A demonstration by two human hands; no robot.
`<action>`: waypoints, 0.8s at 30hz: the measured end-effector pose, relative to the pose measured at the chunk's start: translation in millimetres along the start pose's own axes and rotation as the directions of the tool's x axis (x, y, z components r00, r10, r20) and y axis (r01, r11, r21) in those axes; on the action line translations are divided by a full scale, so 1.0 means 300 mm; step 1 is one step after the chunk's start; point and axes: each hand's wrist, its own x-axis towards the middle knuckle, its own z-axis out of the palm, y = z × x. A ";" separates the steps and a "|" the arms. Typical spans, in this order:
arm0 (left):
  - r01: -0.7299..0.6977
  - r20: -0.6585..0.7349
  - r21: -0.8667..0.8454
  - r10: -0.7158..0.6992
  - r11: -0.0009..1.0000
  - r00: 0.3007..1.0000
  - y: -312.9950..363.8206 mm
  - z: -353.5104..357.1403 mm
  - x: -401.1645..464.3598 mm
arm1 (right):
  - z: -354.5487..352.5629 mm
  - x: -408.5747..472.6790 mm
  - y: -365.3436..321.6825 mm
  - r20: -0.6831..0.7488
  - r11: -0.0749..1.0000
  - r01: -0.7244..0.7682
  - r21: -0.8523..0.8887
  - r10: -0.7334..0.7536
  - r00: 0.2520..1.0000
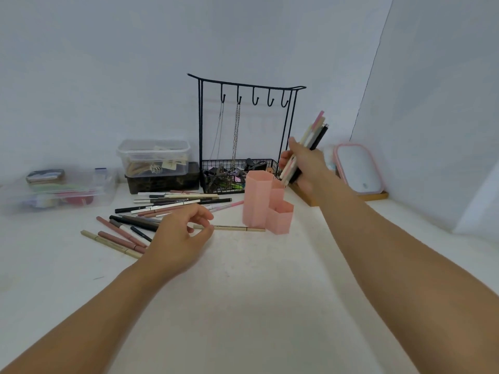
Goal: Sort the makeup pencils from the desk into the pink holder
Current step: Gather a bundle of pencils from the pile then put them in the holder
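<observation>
The pink holder [266,205], made of three hexagonal tubes of different heights, stands mid-desk. My right hand [303,164] grips a bundle of pencils [314,134], tilted, with their lower ends just over the middle tube's mouth. My left hand [179,233] hovers over the desk with thumb and forefinger pinching the left end of a beige-gold pencil [237,228] that lies against the holder's base. Several loose pencils [167,205], black, pink and beige, lie scattered to the left of the holder.
A black wire jewellery stand [244,128] with hooks, chains and a full basket stands right behind the holder. Clear boxes [154,157] sit at back left, another clear bin [58,191] at far left. A pink-rimmed mirror [357,168] on a wooden tray stands at right.
</observation>
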 end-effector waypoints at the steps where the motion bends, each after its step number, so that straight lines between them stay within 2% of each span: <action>1: -0.001 -0.001 -0.001 0.001 1.000 1.000 -0.004 -0.001 -0.001 | 0.008 0.018 0.021 0.007 1.000 -0.015 0.006 0.015 1.000; 4: 0.003 -0.012 -0.001 -0.003 1.000 1.000 -0.015 -0.005 0.001 | 0.021 0.064 0.067 0.035 1.000 -0.030 -0.003 0.030 0.999; 6: 0.005 -0.013 0.005 -0.005 1.000 1.000 -0.018 -0.006 0.004 | 0.025 0.091 0.085 0.040 0.987 0.016 -0.162 -0.009 0.999; 9: 0.003 -0.009 0.007 -0.003 1.000 1.000 -0.020 -0.003 0.008 | 0.030 0.092 0.116 0.058 0.878 0.077 -0.472 -0.056 0.997; 11: -0.006 -0.007 0.009 0.006 1.000 1.000 -0.015 -0.002 0.006 | 0.021 0.082 0.146 0.045 0.838 0.034 -0.545 -0.011 0.999; 14: -0.006 -0.008 0.002 0.007 1.000 1.000 -0.010 -0.006 0.003 | -0.008 0.081 0.184 0.009 0.835 -0.013 -0.550 0.021 1.000; 19: -0.007 -0.009 -0.010 0.007 1.000 1.000 -0.005 -0.010 0.002 | -0.043 0.063 0.197 0.130 0.821 0.048 -0.569 0.033 0.991; 21: -0.013 -0.007 -0.011 0.013 1.000 1.000 -0.008 -0.008 0.003 | -0.065 0.042 0.182 0.206 0.866 0.027 -0.499 0.088 0.975; 24: -0.016 -0.002 -0.015 0.016 1.000 1.000 -0.012 -0.011 0.006 | -0.140 0.021 0.159 0.353 0.965 -0.062 -0.254 0.152 0.923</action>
